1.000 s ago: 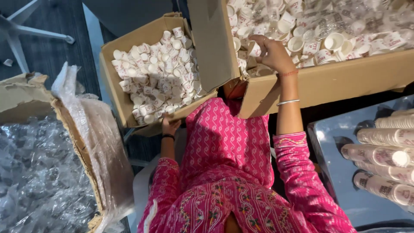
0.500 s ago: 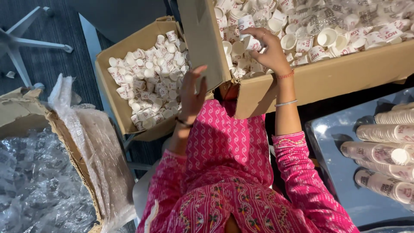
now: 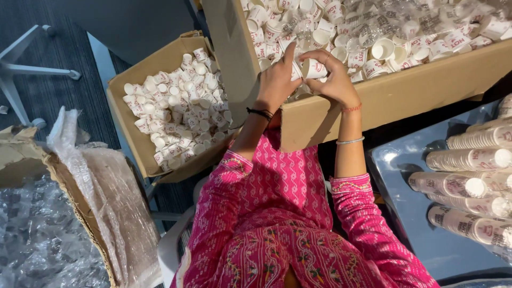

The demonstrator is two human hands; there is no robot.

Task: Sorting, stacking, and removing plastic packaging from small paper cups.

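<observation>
The left hand [image 3: 277, 80] has risen from the small box to join the right hand [image 3: 333, 80], both closed on one paper cup [image 3: 312, 68] over the big carton [image 3: 405, 90].

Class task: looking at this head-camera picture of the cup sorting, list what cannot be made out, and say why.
- Large box: its far side is cut off by the top edge.
- Stacked cups: rows run past the right edge.
- Cup in both hands: fingers hide its far side.
- Plastic wrap: contents unclear under crumpled film.
</observation>
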